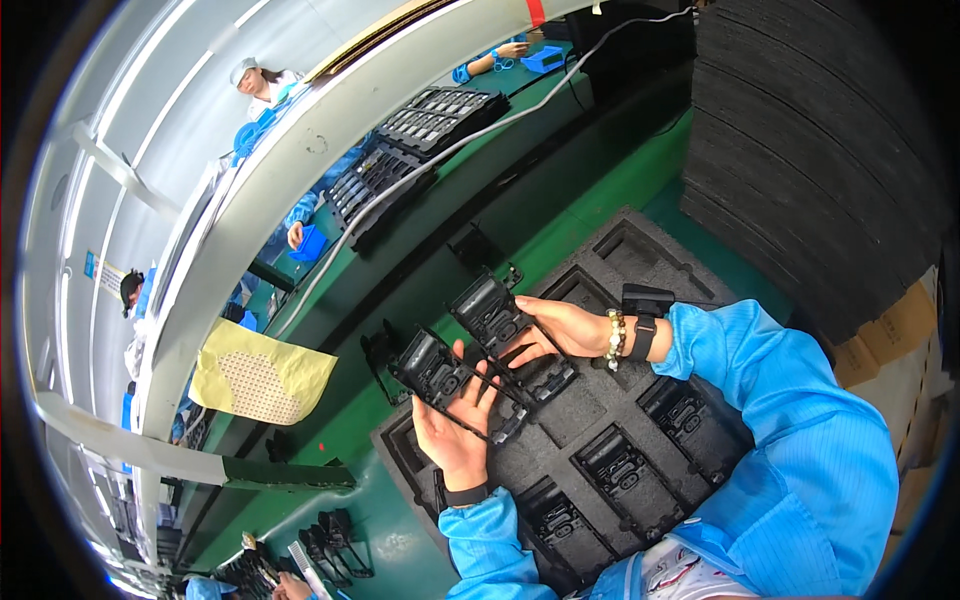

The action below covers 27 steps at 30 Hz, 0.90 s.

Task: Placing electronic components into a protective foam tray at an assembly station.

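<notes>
My left hand (452, 442) is closed around a black plastic housing (430, 367) with a long open frame. In my right hand (568, 328) is a similar black housing (487, 312), gripped near its upper end. The two housings are held side by side, tilted, above a dark grey foam tray (632, 392). Several like black parts (620, 466) lie in the tray's recesses nearest my body. Some of its far recesses show bare foam. My fingers partly hide behind the housings.
A tall stack of dark foam trays (815, 150) stands at the right, with cardboard boxes (895, 325) below. Beyond a green floor, a workbench (520, 110) carries black trays (440, 120) and blue bins (545, 60). Co-workers sit there. A yellow sheet (265, 370) hangs at the left.
</notes>
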Each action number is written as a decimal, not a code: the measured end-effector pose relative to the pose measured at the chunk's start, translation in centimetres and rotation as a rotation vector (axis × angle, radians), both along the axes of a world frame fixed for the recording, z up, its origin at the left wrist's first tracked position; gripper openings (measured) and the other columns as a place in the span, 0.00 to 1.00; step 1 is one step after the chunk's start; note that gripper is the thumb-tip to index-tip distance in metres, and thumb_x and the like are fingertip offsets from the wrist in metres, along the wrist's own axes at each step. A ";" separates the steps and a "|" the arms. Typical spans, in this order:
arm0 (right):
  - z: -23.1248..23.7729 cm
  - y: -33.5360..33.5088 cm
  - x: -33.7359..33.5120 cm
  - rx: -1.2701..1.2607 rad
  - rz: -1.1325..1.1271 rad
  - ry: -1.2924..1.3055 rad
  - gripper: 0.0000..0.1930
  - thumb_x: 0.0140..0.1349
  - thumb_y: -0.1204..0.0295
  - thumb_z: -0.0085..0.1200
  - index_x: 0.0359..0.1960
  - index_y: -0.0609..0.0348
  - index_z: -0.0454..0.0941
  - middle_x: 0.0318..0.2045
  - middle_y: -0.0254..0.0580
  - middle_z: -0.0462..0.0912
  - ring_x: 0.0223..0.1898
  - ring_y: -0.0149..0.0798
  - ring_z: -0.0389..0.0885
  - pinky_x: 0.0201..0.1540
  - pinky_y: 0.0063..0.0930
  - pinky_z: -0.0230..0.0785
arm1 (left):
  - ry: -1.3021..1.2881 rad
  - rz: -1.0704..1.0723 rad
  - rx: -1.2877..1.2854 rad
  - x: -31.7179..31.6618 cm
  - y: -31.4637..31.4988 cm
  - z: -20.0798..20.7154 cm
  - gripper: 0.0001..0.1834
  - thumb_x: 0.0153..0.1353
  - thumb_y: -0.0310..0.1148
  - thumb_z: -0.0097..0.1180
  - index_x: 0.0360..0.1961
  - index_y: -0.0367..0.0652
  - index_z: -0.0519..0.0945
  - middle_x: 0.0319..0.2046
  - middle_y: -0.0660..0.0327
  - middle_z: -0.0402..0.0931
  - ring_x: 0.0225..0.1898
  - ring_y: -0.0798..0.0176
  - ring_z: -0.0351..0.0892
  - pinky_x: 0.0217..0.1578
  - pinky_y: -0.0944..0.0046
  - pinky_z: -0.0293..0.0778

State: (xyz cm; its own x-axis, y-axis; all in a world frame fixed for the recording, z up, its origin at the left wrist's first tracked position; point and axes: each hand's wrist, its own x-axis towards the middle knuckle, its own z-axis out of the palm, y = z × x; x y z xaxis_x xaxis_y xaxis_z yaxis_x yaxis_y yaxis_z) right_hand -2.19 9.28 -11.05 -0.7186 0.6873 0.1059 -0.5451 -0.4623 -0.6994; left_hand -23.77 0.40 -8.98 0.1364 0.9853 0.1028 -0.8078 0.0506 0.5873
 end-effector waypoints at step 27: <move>1.1 -2.7 -0.8 0.196 -0.035 -0.091 0.47 0.54 0.76 0.65 0.70 0.57 0.43 0.63 0.42 0.60 0.66 0.38 0.61 0.67 0.36 0.58 | 0.589 0.365 0.082 3.9 -1.5 0.4 0.55 0.56 0.22 0.63 0.75 0.54 0.40 0.63 0.52 0.60 0.61 0.54 0.68 0.60 0.56 0.66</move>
State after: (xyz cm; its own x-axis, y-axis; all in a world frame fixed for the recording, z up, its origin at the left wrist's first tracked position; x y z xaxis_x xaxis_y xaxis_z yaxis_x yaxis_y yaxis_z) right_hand -3.00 6.59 -9.98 -0.7073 0.6847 0.1758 -0.4889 -0.2941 -0.8213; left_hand -19.82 -1.07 -8.57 -0.1461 0.9709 0.1896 -0.3104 -0.2270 0.9231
